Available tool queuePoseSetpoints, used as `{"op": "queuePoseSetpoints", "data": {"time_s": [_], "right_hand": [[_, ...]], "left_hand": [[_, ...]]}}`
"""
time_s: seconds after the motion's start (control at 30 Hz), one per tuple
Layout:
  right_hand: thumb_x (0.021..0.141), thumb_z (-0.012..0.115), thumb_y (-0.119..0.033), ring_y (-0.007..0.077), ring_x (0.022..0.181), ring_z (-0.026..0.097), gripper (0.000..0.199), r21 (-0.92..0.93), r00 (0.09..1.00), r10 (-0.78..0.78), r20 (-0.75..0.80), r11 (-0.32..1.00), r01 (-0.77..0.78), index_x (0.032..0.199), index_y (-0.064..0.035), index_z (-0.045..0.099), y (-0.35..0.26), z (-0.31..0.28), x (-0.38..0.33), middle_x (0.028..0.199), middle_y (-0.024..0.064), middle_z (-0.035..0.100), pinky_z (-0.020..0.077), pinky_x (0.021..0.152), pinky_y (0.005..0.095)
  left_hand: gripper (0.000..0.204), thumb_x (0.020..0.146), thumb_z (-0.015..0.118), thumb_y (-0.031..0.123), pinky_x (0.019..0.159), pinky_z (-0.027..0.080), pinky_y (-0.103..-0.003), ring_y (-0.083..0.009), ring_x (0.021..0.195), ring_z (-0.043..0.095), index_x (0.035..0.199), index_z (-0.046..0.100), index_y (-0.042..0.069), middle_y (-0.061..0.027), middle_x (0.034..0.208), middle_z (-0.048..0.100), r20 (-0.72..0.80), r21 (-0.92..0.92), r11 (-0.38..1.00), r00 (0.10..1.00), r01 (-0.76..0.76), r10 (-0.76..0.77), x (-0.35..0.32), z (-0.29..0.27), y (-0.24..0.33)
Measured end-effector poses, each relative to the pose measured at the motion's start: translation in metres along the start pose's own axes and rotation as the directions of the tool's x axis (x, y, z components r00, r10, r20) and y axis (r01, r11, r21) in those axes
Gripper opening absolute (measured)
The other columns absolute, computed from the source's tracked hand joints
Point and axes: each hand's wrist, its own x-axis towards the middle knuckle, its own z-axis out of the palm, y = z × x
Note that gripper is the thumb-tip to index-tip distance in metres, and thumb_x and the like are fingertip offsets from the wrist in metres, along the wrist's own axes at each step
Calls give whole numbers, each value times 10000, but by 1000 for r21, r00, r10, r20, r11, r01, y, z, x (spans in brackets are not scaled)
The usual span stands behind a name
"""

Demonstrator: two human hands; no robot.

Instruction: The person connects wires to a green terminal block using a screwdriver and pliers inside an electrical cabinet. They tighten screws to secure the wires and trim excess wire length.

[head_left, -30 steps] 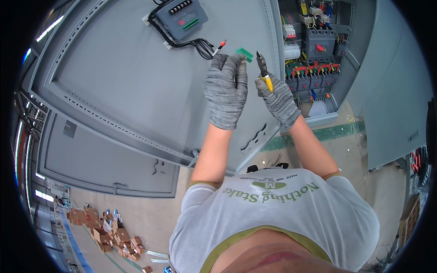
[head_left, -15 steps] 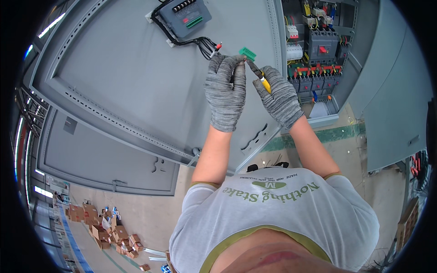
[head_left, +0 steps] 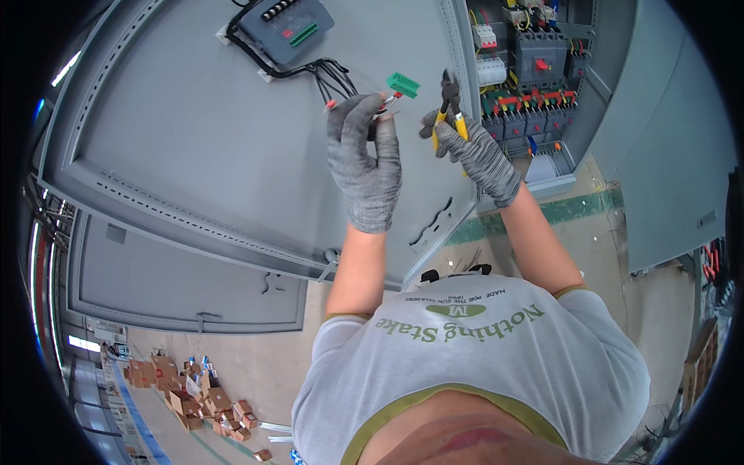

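My left hand [head_left: 364, 159], in a grey knit glove, has its fingertips around a thin wire. At that wire's red-marked end is a green terminal plug [head_left: 402, 84], just beyond the fingertips. Several black wires [head_left: 335, 75] run to the hand from a grey device [head_left: 284, 29] on the panel door; one loose end with a red marker [head_left: 331, 104] sticks out beside the fingers. My right hand [head_left: 474, 151], gloved alike, holds cutting pliers [head_left: 449, 107] with yellow handles. Their dark jaws point up, to the right of the plug and apart from it.
The large grey door [head_left: 209, 147] lies under my hands. On the right is an electrical cabinet [head_left: 535, 77] with breakers and coloured wires. Another grey door [head_left: 670, 155] stands beyond it. Cardboard boxes [head_left: 217, 399] are piled on the floor at lower left.
The pliers have moved away from the green plug to the right and now point up, both handles showing. My left hand and the plug have shifted left, its fingers more spread.
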Motion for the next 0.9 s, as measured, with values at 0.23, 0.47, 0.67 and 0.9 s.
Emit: {"op": "queuePoseSetpoints", "data": {"time_s": [0.23,0.47,0.67,0.9], "right_hand": [[981,515,-385,89,633,555,347,295,936,336,102,889,-351,1011,-58,629,71,-19,-20,794,58,678,447,587,217],[946,574,-395,159,772,647,373,194,836,289,467,889,-416,995,-27,614,130,-12,-60,806,68,671,527,750,304],[902,637,-369,151,682,637,334,364,619,520,588,514,-777,956,-42,594,194,-68,-115,753,56,631,531,630,292],[822,642,-206,186,524,519,140,495,35,998,-49,54,-867,851,-71,615,435,-111,-321,642,45,502,425,470,384]], "left_hand": [[314,818,639,-21,872,464,-354,-275,1000,579,1124,615,43,-145,1141,590,30,48,968,969,-245,244,-85,29,9],[266,942,613,213,834,474,-336,-165,913,563,1127,572,25,-71,1024,605,464,-149,512,517,846,-719,-129,81,-38],[229,953,605,280,801,442,-285,-124,852,522,969,573,55,-28,920,583,426,-272,426,505,863,-751,-179,143,-71],[243,849,595,80,904,437,-306,-148,982,568,1089,610,43,-59,1055,619,906,208,143,-246,968,345,-278,219,50]]}}
